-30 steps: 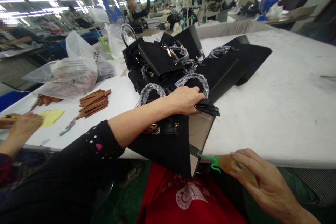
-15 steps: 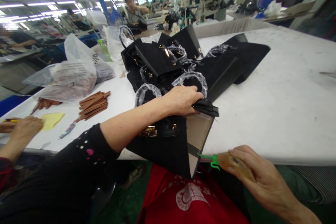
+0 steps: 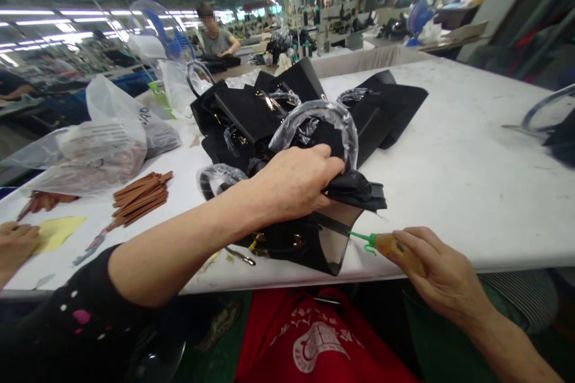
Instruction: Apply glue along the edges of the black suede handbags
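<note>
My left hand (image 3: 299, 182) is closed on the upper edge of a black handbag (image 3: 309, 254), its thumb and fingers pinching folded black material. The bag lies tilted at the table's front edge, showing gold hardware and a beige inner side (image 3: 331, 245). A plastic-wrapped handle (image 3: 350, 131) arches just beyond that hand. Wrapped in my right hand (image 3: 444, 275) is a soft amber squeeze bottle (image 3: 399, 251), apparently of glue. Its thin green nozzle (image 3: 362, 236) points left, and the tip meets a dark strip at the bag's open side.
More black handbags (image 3: 251, 114) are heaped behind on the white table (image 3: 471, 191). Brown strips (image 3: 141, 197), a clear plastic bag (image 3: 112, 143) and yellow paper (image 3: 60, 233) lie left, beside another person's hand (image 3: 15, 248). Something dark with a handle (image 3: 561, 137) sits at the right edge.
The handbag has risen from over my lap onto the table edge, held by my left hand. My right hand has moved slightly up with the bottle. The view has shifted.
</note>
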`<state>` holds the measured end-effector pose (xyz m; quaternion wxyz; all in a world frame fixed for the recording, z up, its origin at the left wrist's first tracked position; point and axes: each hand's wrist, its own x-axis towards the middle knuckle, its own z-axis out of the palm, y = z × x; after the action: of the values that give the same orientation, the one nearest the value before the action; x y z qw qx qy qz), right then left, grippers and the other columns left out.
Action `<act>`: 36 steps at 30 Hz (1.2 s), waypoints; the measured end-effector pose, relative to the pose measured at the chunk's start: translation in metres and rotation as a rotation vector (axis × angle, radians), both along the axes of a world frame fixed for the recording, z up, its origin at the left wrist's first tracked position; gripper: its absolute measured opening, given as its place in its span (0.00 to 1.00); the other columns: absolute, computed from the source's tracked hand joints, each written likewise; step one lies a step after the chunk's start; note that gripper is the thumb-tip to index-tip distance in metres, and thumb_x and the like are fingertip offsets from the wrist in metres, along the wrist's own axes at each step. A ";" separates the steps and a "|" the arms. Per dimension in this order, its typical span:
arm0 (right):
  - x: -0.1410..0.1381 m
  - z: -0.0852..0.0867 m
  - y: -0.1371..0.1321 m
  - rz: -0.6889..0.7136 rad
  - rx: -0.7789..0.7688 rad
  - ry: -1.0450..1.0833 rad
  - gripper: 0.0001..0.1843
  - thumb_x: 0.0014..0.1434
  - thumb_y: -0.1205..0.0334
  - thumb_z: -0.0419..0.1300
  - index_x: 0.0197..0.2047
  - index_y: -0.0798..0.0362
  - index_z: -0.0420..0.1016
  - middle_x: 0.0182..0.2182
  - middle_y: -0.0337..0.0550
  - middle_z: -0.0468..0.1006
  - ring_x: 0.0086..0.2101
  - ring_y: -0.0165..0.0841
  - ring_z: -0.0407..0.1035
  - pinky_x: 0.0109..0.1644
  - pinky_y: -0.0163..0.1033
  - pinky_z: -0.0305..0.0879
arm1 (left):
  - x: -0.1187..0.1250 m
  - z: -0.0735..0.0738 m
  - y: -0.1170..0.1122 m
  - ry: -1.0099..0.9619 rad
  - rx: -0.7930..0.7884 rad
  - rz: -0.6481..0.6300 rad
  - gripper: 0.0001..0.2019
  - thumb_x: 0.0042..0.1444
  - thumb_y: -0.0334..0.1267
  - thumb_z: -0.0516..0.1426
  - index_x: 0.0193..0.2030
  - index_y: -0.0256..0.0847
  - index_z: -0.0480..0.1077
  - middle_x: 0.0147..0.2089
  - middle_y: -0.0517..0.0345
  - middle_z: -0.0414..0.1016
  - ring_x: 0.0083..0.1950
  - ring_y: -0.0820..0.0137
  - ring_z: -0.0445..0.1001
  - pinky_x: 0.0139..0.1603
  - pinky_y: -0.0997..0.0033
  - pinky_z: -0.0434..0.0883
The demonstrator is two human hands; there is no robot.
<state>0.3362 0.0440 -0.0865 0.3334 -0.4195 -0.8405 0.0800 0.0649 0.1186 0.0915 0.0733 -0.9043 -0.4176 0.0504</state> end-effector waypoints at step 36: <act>0.005 -0.015 0.002 -0.041 -0.278 0.281 0.11 0.68 0.55 0.60 0.51 0.49 0.72 0.41 0.44 0.73 0.38 0.38 0.71 0.40 0.43 0.67 | -0.028 -0.025 -0.017 -0.215 -0.114 0.157 0.11 0.61 0.44 0.61 0.47 0.44 0.78 0.40 0.55 0.73 0.38 0.68 0.75 0.37 0.70 0.69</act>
<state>0.3416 0.0456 -0.1013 0.3878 -0.4631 -0.7580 0.2462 0.0367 0.1016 0.0670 -0.0274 -0.8717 -0.4890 -0.0175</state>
